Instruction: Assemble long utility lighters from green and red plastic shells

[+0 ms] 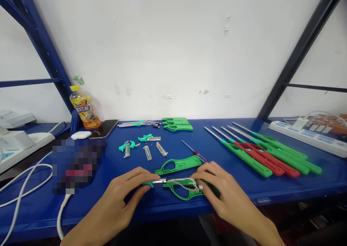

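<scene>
A green lighter handle half (182, 189) lies at the front edge of the blue shelf (173, 206), with a metal tube and a white wire laid in it. My left hand (127, 188) pinches the tube end at the handle's left. My right hand (217, 188) presses its fingers on the handle's right end, by the wire. A second green handle half (179, 165) lies just behind, untouched. A small screwdriver with a red grip (193, 151) lies behind my right hand.
Finished green and red long-nosed lighters (260, 152) lie in a row at right. Small metal and green parts (146, 144), stacked green shells (177, 123), a phone (104, 128), a drink bottle (84, 108), a power strip (309, 135) and white cables (24, 188) also share the shelf.
</scene>
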The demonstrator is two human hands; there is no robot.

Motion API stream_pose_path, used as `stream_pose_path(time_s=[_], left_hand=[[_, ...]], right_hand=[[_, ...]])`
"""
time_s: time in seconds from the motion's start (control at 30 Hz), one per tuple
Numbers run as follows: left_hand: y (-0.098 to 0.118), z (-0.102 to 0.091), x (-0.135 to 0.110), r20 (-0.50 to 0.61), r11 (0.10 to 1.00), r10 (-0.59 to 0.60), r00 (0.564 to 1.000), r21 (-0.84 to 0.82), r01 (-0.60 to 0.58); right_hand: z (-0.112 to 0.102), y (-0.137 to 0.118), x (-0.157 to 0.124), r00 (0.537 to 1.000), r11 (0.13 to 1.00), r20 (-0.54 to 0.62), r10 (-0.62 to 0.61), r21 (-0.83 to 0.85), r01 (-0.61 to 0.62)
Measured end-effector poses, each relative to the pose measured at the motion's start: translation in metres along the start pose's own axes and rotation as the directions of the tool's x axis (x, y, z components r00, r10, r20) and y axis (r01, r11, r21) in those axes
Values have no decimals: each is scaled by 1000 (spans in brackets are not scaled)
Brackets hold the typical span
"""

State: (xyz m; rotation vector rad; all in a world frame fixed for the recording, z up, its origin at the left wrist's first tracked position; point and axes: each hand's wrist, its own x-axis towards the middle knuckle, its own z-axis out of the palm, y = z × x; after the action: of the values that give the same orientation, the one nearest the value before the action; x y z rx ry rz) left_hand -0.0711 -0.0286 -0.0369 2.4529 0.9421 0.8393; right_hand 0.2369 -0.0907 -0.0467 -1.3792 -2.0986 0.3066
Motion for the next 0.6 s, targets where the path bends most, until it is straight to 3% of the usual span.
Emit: stream_pose_path(time_s=[0.17, 0.6], left_hand=[[2, 3, 2, 100, 999, -21, 995, 28, 18], [-2, 8, -1, 126, 986, -17, 992, 165, -4]], right_hand=[[-4, 0, -1, 1000, 999, 13, 23, 38, -24], [-2, 1, -1, 1000, 1000, 5, 6, 20, -6]])
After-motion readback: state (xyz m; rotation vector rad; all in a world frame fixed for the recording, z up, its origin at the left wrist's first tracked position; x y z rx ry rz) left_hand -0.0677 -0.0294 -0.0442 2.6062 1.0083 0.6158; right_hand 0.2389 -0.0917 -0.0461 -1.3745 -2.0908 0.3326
